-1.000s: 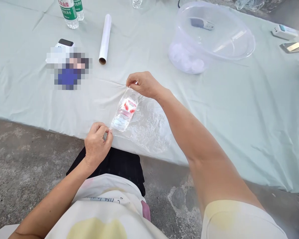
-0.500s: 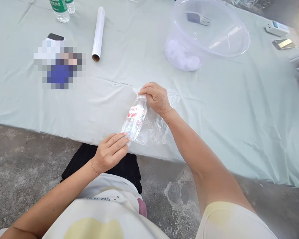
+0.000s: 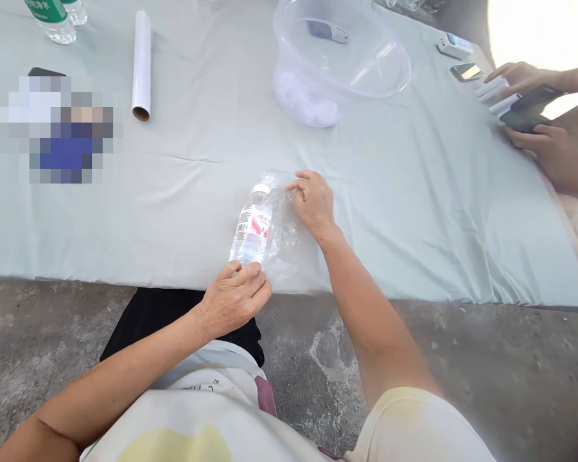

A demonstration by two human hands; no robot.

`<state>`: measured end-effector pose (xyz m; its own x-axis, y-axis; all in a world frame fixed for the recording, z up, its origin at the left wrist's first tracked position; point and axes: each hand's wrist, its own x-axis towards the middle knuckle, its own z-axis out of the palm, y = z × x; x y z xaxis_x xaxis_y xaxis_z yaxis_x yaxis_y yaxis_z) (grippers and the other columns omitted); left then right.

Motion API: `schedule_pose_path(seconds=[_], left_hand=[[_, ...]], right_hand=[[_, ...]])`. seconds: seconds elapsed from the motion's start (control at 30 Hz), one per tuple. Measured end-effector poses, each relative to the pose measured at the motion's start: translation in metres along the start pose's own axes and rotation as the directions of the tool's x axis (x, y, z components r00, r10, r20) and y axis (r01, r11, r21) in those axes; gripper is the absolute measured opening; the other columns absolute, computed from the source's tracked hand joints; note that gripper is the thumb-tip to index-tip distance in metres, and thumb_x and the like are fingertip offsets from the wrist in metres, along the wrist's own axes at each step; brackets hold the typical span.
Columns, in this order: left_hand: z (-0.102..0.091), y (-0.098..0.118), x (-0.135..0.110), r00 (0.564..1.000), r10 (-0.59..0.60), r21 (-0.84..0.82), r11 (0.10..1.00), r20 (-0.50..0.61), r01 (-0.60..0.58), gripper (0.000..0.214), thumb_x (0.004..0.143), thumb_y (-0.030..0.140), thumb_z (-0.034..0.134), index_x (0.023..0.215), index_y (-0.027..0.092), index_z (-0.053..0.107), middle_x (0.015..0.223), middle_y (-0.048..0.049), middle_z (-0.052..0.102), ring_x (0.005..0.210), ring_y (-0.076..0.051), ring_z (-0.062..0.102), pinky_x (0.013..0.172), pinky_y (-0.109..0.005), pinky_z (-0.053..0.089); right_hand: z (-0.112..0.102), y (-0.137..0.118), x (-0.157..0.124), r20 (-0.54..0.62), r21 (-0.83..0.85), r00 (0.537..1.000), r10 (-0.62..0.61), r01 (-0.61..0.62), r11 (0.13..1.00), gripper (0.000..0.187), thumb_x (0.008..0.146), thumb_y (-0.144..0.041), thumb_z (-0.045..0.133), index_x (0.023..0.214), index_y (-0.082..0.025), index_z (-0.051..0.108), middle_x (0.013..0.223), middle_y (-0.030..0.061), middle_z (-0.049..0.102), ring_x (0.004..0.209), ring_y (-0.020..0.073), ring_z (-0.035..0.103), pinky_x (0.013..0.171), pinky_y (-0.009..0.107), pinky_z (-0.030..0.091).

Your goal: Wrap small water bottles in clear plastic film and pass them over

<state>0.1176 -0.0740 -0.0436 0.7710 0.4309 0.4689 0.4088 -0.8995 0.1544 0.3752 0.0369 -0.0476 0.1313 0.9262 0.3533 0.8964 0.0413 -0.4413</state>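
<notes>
A small clear water bottle [image 3: 252, 226] with a red and white label lies on its side on the pale green cloth [image 3: 414, 192], partly rolled in a sheet of clear plastic wrap [image 3: 284, 240]. My left hand [image 3: 236, 296] is closed over the bottle's bottom end and the wrap there, at the cloth's near edge. My right hand [image 3: 313, 202] pinches the wrap beside the bottle's cap end.
A roll of plastic wrap [image 3: 141, 64] lies at the back left, near green-labelled bottles [image 3: 48, 18] and a dark phone [image 3: 45, 72]. A clear plastic basin [image 3: 340, 58] holds white balls. Another person's hands [image 3: 544, 128] hold phones at the far right. Bare concrete floor [image 3: 462, 372] lies below.
The bottle has rolled to the right into the wrap. My left hand went from pinching the wrap's corner to covering the bottle's base. My right hand shifted right along the wrap.
</notes>
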Motion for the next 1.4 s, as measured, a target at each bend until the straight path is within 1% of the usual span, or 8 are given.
schedule_pose_path(seconds=[0.13,0.47,0.6,0.7,0.8,0.97,1.17,1.4], left_hand=[[0.005,0.006,0.015,0.994,0.107,0.058,0.993,-0.032,-0.105,0.021,0.089,0.003,0.052,0.076,0.019,0.058,0.071,-0.0034,0.062,0.086,-0.019,0.058,0.074,-0.035,0.038],[0.019,0.023,0.042,0.932,0.363,-0.369,0.865,-0.005,-0.339,0.011,0.088,0.012,0.054,0.091,0.016,0.063,0.087,-0.0075,0.069,0.091,-0.021,0.061,0.085,-0.038,0.042],[0.006,0.009,0.042,0.977,-0.126,-0.522,0.853,-0.172,0.018,0.023,0.094,0.017,0.047,0.111,0.020,0.062,0.106,-0.0091,0.070,0.103,-0.022,0.062,0.089,-0.039,0.045],[0.010,-0.007,0.046,0.834,-0.546,-0.425,0.776,-0.083,0.466,0.029,0.091,0.033,0.057,0.117,0.019,0.062,0.117,-0.0171,0.065,0.119,-0.037,0.056,0.098,-0.054,0.039],[0.021,-0.009,0.059,0.776,-0.625,-0.356,0.708,0.086,0.610,0.057,0.079,0.052,0.072,0.120,0.014,0.061,0.136,-0.0243,0.054,0.139,-0.049,0.035,0.112,-0.064,0.023],[0.039,0.023,0.093,0.803,-0.552,-0.257,0.761,0.227,0.596,0.080,0.074,0.047,0.076,0.136,0.006,0.045,0.143,-0.0278,0.049,0.144,-0.046,0.031,0.115,-0.062,0.022],[0.049,0.048,0.106,0.854,-0.402,-0.343,0.792,0.330,0.505,0.067,0.077,0.009,0.059,0.141,0.014,0.040,0.158,-0.0231,0.035,0.122,-0.036,0.058,0.093,-0.049,0.050],[0.033,-0.014,0.054,0.973,-0.231,-0.569,0.802,-0.013,0.183,0.075,0.074,0.007,0.060,0.145,0.018,0.039,0.153,-0.0180,0.046,0.134,-0.031,0.052,0.103,-0.045,0.051]], right_hand=[[-0.033,-0.024,-0.032,-0.097,0.150,0.977,0.189,-0.173,0.973,0.031,0.093,-0.028,0.039,0.102,-0.022,0.068,0.105,0.0091,0.069,0.085,0.0219,0.066,0.084,0.042,0.055],[-0.028,-0.059,-0.066,0.418,0.369,0.815,0.402,-0.556,0.745,0.057,0.089,-0.068,0.049,0.113,-0.018,0.061,0.097,0.0060,0.065,0.077,0.0169,0.062,0.068,0.030,0.050],[-0.036,-0.056,-0.064,0.381,0.255,0.833,0.401,-0.511,0.821,0.064,0.087,-0.068,0.054,0.129,-0.020,0.059,0.117,0.0102,0.063,0.087,0.0205,0.063,0.082,0.037,0.052],[-0.042,-0.055,-0.069,0.337,0.171,0.836,0.432,-0.506,0.845,0.070,0.086,-0.070,0.053,0.137,-0.022,0.056,0.122,0.0118,0.062,0.092,0.0234,0.063,0.091,0.044,0.049],[-0.047,-0.044,-0.082,0.320,0.180,0.809,0.494,-0.563,0.806,0.070,0.086,-0.070,0.051,0.138,-0.022,0.055,0.115,0.0104,0.066,0.093,0.0240,0.064,0.093,0.046,0.048],[-0.052,-0.006,-0.098,0.190,0.272,0.778,0.599,-0.628,0.729,0.074,0.080,-0.067,0.057,0.135,-0.018,0.055,0.118,0.0135,0.066,0.102,0.0260,0.064,0.097,0.046,0.049],[-0.048,0.013,-0.072,0.121,0.489,0.889,0.441,-0.441,0.753,0.060,0.084,-0.063,0.057,0.130,-0.025,0.059,0.147,0.0083,0.051,0.136,0.0237,0.048,0.114,0.039,0.038],[-0.044,-0.018,-0.057,0.446,0.805,0.805,0.391,-0.552,0.218,0.046,0.064,-0.056,0.083,0.092,-0.024,0.065,0.088,0.0004,0.068,0.073,0.0152,0.063,0.063,0.028,0.051]])
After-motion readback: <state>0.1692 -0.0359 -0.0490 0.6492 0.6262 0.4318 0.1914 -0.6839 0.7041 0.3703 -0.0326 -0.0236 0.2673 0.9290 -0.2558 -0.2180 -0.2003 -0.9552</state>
